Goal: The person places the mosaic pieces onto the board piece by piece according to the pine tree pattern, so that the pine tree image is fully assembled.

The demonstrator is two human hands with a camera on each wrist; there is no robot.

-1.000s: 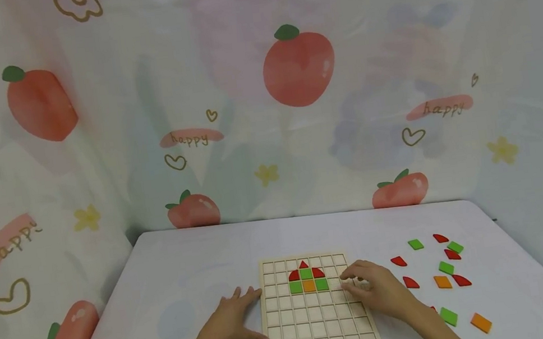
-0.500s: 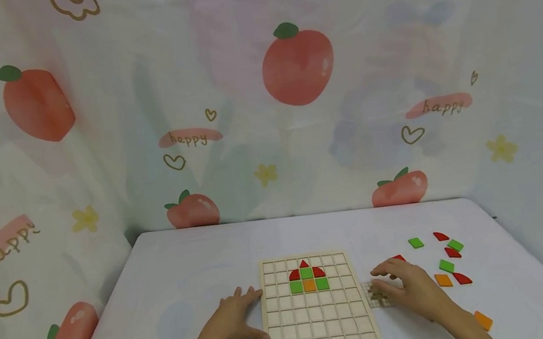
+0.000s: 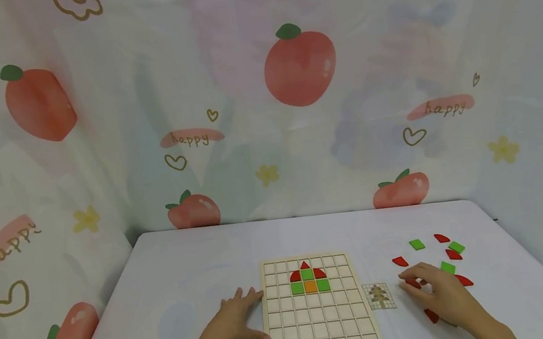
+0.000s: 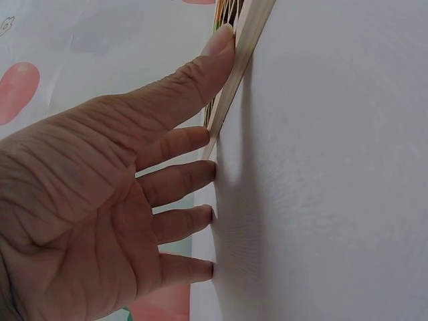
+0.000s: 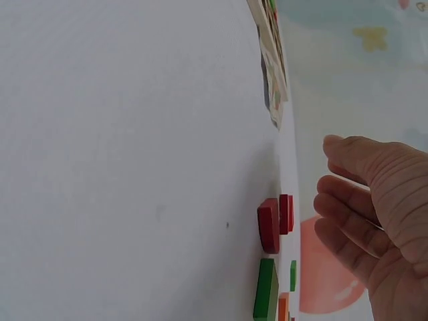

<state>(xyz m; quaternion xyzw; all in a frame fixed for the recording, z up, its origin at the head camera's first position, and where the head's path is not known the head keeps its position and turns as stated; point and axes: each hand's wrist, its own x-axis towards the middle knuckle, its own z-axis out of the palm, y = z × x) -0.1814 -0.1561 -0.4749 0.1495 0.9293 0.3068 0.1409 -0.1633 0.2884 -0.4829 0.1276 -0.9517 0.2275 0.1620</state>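
A light wooden grid board (image 3: 318, 330) lies on the table. Near its top sit a red triangle (image 3: 305, 265), two red quarter-round tiles (image 3: 295, 276), green square tiles (image 3: 323, 285) and an orange square tile (image 3: 310, 286). My left hand (image 3: 229, 321) rests against the board's left side, fingers spread; in the left wrist view its thumb touches the wooden edge (image 4: 244, 60). To the right, my right hand (image 3: 441, 293) hovers over loose tiles, fingers loosely bent. Nothing shows between those fingers in the right wrist view, where a red tile (image 5: 269, 226) and a green tile (image 5: 265, 291) lie below.
A small card with a tree-like pattern on a grid (image 3: 380, 296) lies beside the board's right edge. Several loose red and green tiles, such as a green square (image 3: 417, 245) and a red one (image 3: 400, 261), are scattered at the right. A printed curtain (image 3: 294, 189) stands behind the table.
My right hand has moved from the board's right edge rightward to above the loose tiles, uncovering the patterned card. The left hand has stayed at the board's left side.
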